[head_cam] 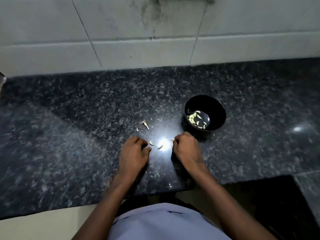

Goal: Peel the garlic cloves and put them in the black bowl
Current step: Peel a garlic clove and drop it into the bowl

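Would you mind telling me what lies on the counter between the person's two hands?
In the head view, two small pale garlic pieces lie on the counter between the left hand and right hand, beside a bright glare.
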